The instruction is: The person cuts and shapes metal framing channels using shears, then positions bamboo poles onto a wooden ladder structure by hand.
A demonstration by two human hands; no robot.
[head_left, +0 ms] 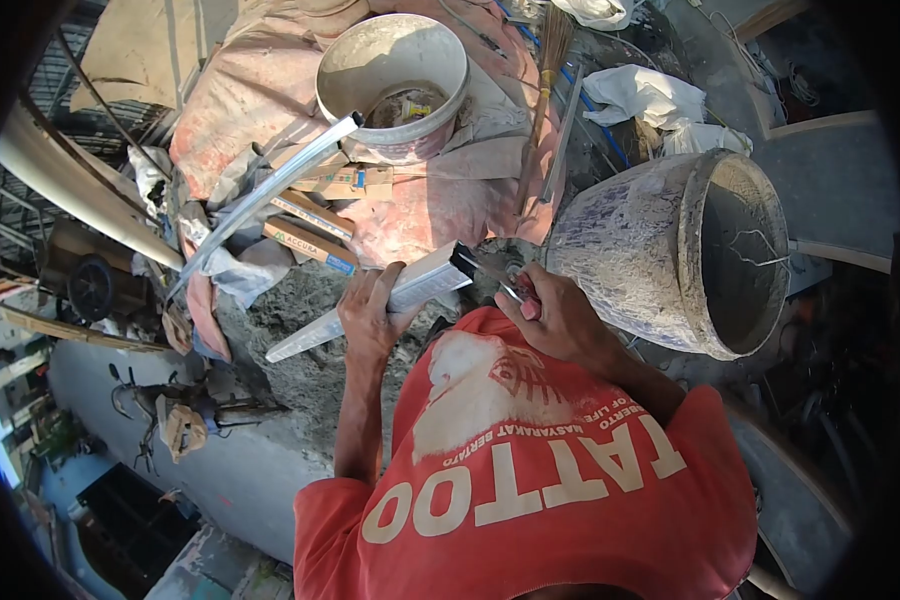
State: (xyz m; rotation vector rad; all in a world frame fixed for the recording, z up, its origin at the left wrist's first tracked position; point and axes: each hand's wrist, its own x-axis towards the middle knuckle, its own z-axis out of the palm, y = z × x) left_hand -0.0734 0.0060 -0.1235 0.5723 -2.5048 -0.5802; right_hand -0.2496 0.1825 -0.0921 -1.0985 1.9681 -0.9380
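Observation:
My left hand (368,308) is wrapped round a light metal channel (428,284), a long galvanised profile that slants up to the right across my front. Its near end tapers off to the lower left, and its dark open end points toward my right hand. In my right hand (562,315) is a pair of snips with red handles (530,306). The snips' metal blades (497,276) reach to the channel's open end; whether they bite into the metal I cannot tell.
A dirty white bucket (410,142) stands on a pinkish tarp (240,110). Another metal channel (260,195) leans beside cardboard boxes (310,246). To my right lies a large cement-crusted tub (630,245) on its side. A broom (548,70) and white sacks (645,97) are beyond it.

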